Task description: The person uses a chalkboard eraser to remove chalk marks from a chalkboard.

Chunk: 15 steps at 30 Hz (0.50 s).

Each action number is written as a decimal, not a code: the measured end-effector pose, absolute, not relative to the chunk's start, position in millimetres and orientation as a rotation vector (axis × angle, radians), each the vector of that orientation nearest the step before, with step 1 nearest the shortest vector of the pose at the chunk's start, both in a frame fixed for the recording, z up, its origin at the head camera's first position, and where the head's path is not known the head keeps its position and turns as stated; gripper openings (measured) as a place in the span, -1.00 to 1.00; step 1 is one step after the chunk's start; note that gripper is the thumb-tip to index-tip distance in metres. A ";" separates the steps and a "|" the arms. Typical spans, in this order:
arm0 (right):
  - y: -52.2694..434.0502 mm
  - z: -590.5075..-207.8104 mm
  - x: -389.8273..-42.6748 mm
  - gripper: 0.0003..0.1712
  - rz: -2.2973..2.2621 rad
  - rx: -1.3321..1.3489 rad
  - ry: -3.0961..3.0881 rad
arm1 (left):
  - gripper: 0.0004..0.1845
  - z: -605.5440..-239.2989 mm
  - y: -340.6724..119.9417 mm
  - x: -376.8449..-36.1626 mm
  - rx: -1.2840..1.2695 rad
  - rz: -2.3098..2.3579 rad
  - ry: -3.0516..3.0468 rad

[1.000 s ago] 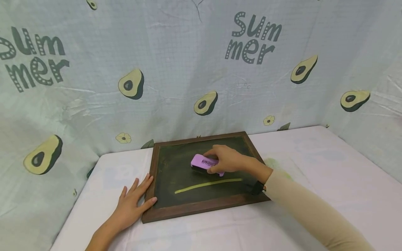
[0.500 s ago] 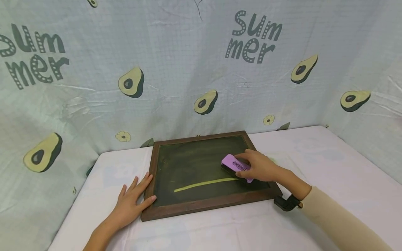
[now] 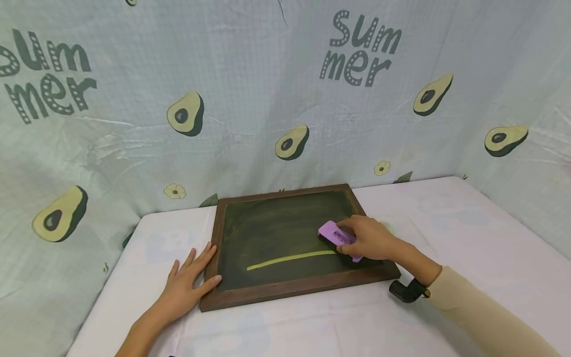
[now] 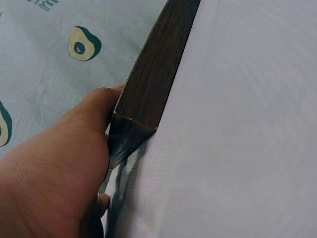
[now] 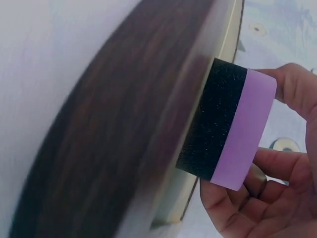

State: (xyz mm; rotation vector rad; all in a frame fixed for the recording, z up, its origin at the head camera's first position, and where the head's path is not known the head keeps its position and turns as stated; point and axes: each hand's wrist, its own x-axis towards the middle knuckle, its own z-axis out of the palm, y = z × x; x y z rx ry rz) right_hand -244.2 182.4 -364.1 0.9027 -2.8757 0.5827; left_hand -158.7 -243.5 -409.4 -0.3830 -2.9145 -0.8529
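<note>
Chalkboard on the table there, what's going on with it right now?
A person is wiping the wood-framed chalkboard with a purple eraser, gripped in the right hand near the board's right side. A yellow chalk line is on the lower part. The left hand lies flat on the white table, fingers against the frame's left edge.

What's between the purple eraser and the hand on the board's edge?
In the head view, the yellow chalk line on the chalkboard lies between eraser and left hand.

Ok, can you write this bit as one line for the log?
right hand: grips purple eraser on chalkboard | left hand: flat against frame | yellow line: unerased
</note>
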 end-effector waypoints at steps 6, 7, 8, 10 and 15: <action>167.2 -363.4 -241.5 -0.37 0.576 0.903 -2.886 | -0.21 -409.2 -244.5 -158.1 -0.380 -0.868 -2.922; 164.3 -363.4 -241.0 -0.37 0.569 0.902 -2.890 | -0.21 -409.4 -244.4 -157.9 -0.380 -0.870 -2.923; 161.3 -363.3 -240.6 -0.37 0.564 0.901 -2.894 | -0.20 -409.6 -244.1 -157.8 -0.380 -0.870 -2.923; 154.3 -363.4 -240.5 -0.36 0.556 0.902 -2.902 | -0.20 -409.9 -243.7 -157.6 -0.380 -0.866 -2.925; 132.3 -362.9 -240.1 -0.36 0.529 0.918 -2.910 | -0.20 -409.0 -242.8 -157.6 -0.390 -0.862 -2.920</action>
